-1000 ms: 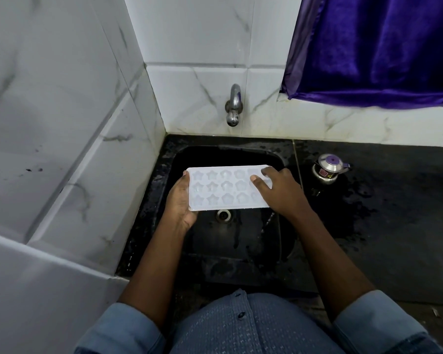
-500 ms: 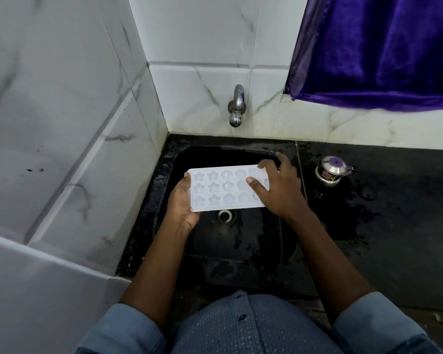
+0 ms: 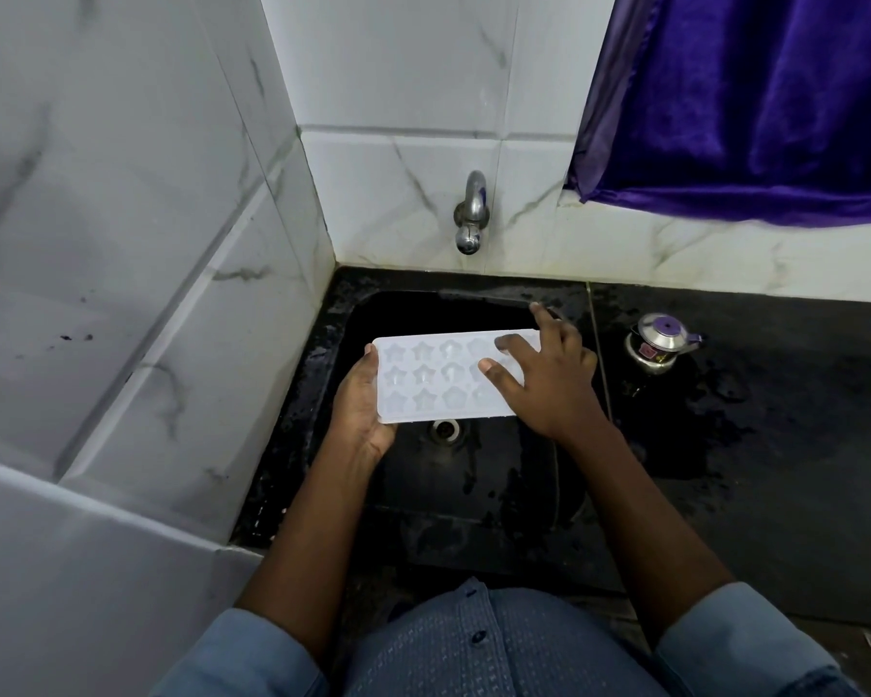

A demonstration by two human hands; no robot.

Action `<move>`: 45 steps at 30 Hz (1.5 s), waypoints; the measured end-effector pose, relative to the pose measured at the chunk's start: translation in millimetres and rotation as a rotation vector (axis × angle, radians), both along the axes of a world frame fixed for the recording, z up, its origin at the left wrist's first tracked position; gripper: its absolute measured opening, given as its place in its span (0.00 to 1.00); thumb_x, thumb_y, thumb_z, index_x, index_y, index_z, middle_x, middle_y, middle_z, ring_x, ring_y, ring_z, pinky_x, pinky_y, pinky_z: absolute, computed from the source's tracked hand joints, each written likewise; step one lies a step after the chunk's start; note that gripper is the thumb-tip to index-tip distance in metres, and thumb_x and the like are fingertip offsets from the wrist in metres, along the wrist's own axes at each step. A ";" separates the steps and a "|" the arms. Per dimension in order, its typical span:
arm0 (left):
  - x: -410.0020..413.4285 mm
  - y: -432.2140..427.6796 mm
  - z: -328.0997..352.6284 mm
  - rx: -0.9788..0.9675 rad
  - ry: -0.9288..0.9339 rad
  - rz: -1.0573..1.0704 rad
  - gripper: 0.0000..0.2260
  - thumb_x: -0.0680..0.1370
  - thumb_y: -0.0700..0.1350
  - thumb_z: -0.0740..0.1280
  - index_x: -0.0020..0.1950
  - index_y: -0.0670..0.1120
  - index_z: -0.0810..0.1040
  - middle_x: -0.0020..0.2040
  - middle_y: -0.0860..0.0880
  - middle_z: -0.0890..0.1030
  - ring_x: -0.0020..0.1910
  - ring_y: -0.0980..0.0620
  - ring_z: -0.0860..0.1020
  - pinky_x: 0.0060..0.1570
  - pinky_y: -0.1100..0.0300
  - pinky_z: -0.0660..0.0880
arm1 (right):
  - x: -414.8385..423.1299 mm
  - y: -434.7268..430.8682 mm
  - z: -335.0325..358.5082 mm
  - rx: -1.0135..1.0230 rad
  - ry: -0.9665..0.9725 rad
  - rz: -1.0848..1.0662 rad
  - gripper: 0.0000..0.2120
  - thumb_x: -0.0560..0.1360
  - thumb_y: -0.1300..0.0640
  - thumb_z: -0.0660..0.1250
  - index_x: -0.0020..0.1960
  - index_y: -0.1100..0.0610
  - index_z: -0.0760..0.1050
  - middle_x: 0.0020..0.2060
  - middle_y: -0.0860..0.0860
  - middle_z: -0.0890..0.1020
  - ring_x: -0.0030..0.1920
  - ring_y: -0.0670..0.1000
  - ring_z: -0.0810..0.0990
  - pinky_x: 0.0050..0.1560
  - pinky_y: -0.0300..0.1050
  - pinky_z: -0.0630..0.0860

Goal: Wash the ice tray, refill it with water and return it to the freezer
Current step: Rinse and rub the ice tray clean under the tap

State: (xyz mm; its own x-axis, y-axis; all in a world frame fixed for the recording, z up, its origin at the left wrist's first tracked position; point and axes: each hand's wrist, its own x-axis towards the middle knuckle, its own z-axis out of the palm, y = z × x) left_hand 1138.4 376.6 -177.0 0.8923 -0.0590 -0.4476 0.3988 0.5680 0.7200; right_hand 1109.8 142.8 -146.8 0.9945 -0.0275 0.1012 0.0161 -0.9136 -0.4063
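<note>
A white ice tray (image 3: 436, 379) with star-shaped cells is held level over the black sink (image 3: 473, 475), cells facing up. My left hand (image 3: 363, 410) grips its left end from underneath, thumb on the rim. My right hand (image 3: 544, 379) lies across the tray's right end with fingers spread over the cells, hiding that part. The steel tap (image 3: 470, 213) juts from the tiled back wall above the sink; no water runs from it. The drain (image 3: 443, 429) shows just below the tray's near edge.
A small steel kettle with a purple lid (image 3: 657, 344) stands on the wet black counter (image 3: 775, 445) right of the sink. White marble-look tiles wall the left and back. A purple curtain (image 3: 755, 103) hangs at the upper right.
My right hand has slid further over the tray's right end, fingers spreading toward the far edge. The tray and my left hand stay in place over the sink.
</note>
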 end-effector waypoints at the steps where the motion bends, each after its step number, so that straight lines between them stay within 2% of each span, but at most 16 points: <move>1: -0.1 0.0 0.4 0.002 -0.002 0.001 0.22 0.87 0.58 0.59 0.68 0.42 0.80 0.62 0.40 0.86 0.56 0.40 0.87 0.50 0.45 0.84 | -0.2 0.1 0.3 -0.008 0.009 0.006 0.24 0.80 0.29 0.57 0.69 0.39 0.75 0.84 0.49 0.52 0.81 0.58 0.50 0.74 0.65 0.53; 4: -0.9 0.5 -2.1 0.015 0.003 0.018 0.23 0.87 0.58 0.60 0.68 0.42 0.80 0.62 0.39 0.86 0.57 0.40 0.87 0.48 0.45 0.85 | -1.0 0.6 0.5 -0.004 0.030 0.017 0.25 0.80 0.29 0.57 0.69 0.41 0.76 0.84 0.49 0.52 0.81 0.58 0.49 0.74 0.65 0.54; 7: -2.9 -0.2 -5.5 0.019 0.000 0.012 0.24 0.86 0.59 0.60 0.69 0.41 0.80 0.64 0.38 0.85 0.59 0.39 0.86 0.50 0.44 0.84 | -1.6 0.9 0.2 0.012 0.037 0.014 0.24 0.80 0.30 0.58 0.67 0.42 0.77 0.84 0.50 0.53 0.81 0.59 0.50 0.74 0.66 0.55; 11: -4.7 0.3 -3.2 0.003 -0.016 -0.016 0.23 0.87 0.58 0.58 0.64 0.42 0.82 0.61 0.39 0.87 0.56 0.41 0.87 0.46 0.47 0.86 | -3.4 0.5 -2.2 0.004 0.045 0.021 0.24 0.81 0.30 0.57 0.69 0.42 0.75 0.84 0.51 0.53 0.81 0.59 0.50 0.74 0.66 0.56; 16: -4.9 -0.2 -2.1 0.010 0.005 -0.022 0.22 0.87 0.57 0.58 0.65 0.42 0.82 0.60 0.39 0.87 0.55 0.40 0.87 0.44 0.47 0.86 | -2.8 0.9 -2.7 -0.002 0.053 0.022 0.25 0.80 0.30 0.57 0.68 0.43 0.76 0.84 0.51 0.54 0.81 0.60 0.50 0.74 0.66 0.56; 19: -4.1 -2.7 -3.9 0.002 0.023 -0.021 0.24 0.87 0.58 0.58 0.67 0.41 0.81 0.63 0.38 0.85 0.58 0.39 0.86 0.46 0.46 0.85 | -3.4 -0.5 -3.5 0.007 0.044 0.009 0.25 0.80 0.30 0.57 0.66 0.43 0.76 0.84 0.51 0.54 0.81 0.59 0.51 0.73 0.65 0.56; 24: -2.0 -1.6 -6.7 0.016 0.012 -0.036 0.26 0.87 0.59 0.58 0.72 0.40 0.78 0.66 0.37 0.84 0.63 0.37 0.84 0.51 0.44 0.85 | -5.2 -2.4 -4.5 0.004 0.066 0.006 0.25 0.81 0.30 0.57 0.69 0.43 0.76 0.84 0.51 0.54 0.81 0.59 0.50 0.74 0.65 0.55; 30: -5.5 -3.6 -4.7 -0.013 0.015 -0.040 0.23 0.87 0.58 0.58 0.64 0.41 0.81 0.60 0.38 0.86 0.54 0.40 0.88 0.44 0.46 0.86 | -5.6 -2.3 -6.4 0.037 0.059 0.012 0.24 0.80 0.29 0.57 0.66 0.44 0.76 0.83 0.51 0.56 0.81 0.59 0.52 0.74 0.67 0.58; 35: -5.4 -0.7 -5.9 0.010 0.019 -0.033 0.24 0.86 0.59 0.59 0.68 0.41 0.80 0.63 0.38 0.85 0.57 0.38 0.87 0.45 0.46 0.85 | -6.0 -1.9 -8.0 0.041 0.085 0.025 0.27 0.81 0.29 0.56 0.70 0.44 0.75 0.84 0.51 0.55 0.81 0.59 0.51 0.74 0.67 0.58; 40: -8.3 -0.6 -8.2 0.001 0.025 -0.022 0.25 0.86 0.58 0.60 0.70 0.39 0.79 0.62 0.37 0.86 0.56 0.38 0.87 0.45 0.46 0.86 | -4.3 0.6 -8.4 0.075 0.083 0.031 0.25 0.81 0.31 0.58 0.65 0.47 0.77 0.83 0.52 0.57 0.80 0.59 0.53 0.72 0.65 0.64; 45: -8.3 3.7 -9.3 0.005 -0.001 -0.029 0.25 0.85 0.59 0.61 0.69 0.40 0.79 0.62 0.38 0.86 0.57 0.39 0.87 0.46 0.46 0.85 | -3.8 2.4 -12.0 0.086 0.059 0.033 0.26 0.80 0.30 0.58 0.67 0.47 0.76 0.82 0.52 0.59 0.79 0.59 0.55 0.72 0.64 0.67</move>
